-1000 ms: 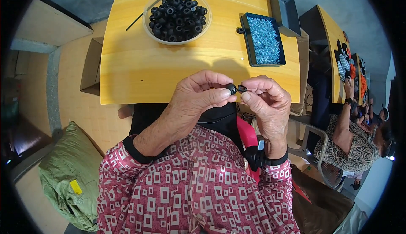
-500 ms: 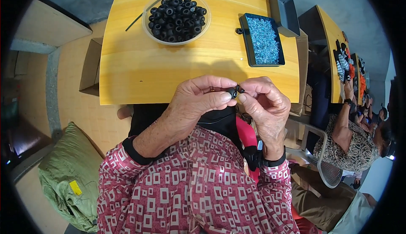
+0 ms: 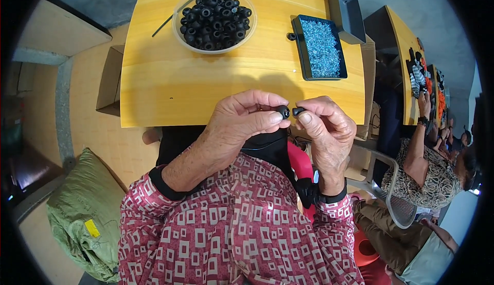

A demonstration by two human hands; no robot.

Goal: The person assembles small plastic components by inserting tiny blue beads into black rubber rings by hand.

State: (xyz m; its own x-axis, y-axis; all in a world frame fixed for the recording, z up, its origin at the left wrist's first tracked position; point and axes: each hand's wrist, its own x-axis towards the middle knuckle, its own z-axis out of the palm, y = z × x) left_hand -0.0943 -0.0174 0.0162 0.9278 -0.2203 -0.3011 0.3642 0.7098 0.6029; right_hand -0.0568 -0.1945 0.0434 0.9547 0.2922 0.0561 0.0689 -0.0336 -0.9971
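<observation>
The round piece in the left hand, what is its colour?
The round piece is black, best seen in the head view.

Legible markings: none. A yellow rectangular patch (image 3: 92, 228) is located on the green sack (image 3: 82, 200); any lettering on it cannot be resolved.

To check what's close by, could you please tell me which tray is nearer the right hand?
The black tray holding bluish bits is nearer the right hand; the grey tray, showing none, sits beyond it.
</observation>
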